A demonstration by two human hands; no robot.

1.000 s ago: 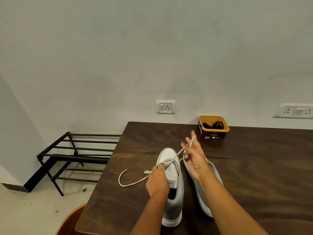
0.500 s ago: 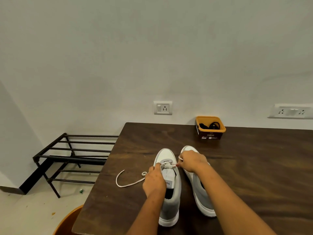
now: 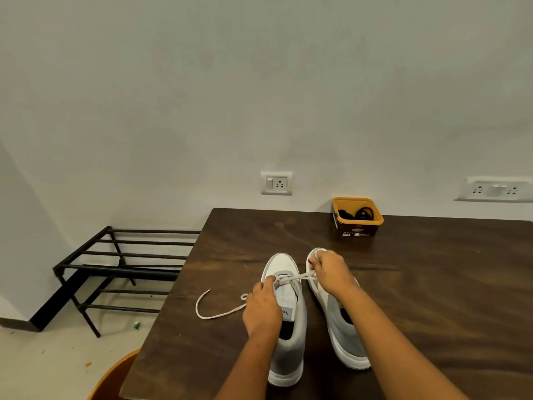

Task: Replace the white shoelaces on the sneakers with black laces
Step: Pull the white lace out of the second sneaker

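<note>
Landmark is the left sneaker (image 3: 284,321): grey, white toe, pointing away from me on the bench (image 3: 447,284). I've got the left grip (image 3: 264,308) lying over that sneaker's tongue, fingers curled, pinching the white lace (image 3: 220,314) at the front eyelets. The right grip (image 3: 331,274) is just right of the sneaker's toe, clenched round the other strands of the same lace, which run taut from the eyelets across to it. The loose end trails off to the left of the sneaker and curves over the bench top to a free tip. I only see lace at the front eyelets. Nearer me the tongue is bare, with its label showing.

The right sneaker (image 3: 340,336) is just beside the left sneaker on its right, roughly parallel, partly under my right wrist. I can't tell if it has a lace.

The orange tub (image 3: 357,223) is well beyond the sneaker and to the right, at the bench's far edge by the wall, with black laces (image 3: 356,213) coiled inside. A wall socket (image 3: 276,183) is on the wall straight beyond the sneaker, and a socket strip (image 3: 496,190) is far right of it.

A black metal rack (image 3: 124,264) is on the floor left of the sneaker, off the bench. A green scrap (image 3: 136,325) is on the floor left of the sneaker too. An orange curved rim (image 3: 115,376) is near-left of the sneaker, below the bench corner. I can't tell what it is.
</note>
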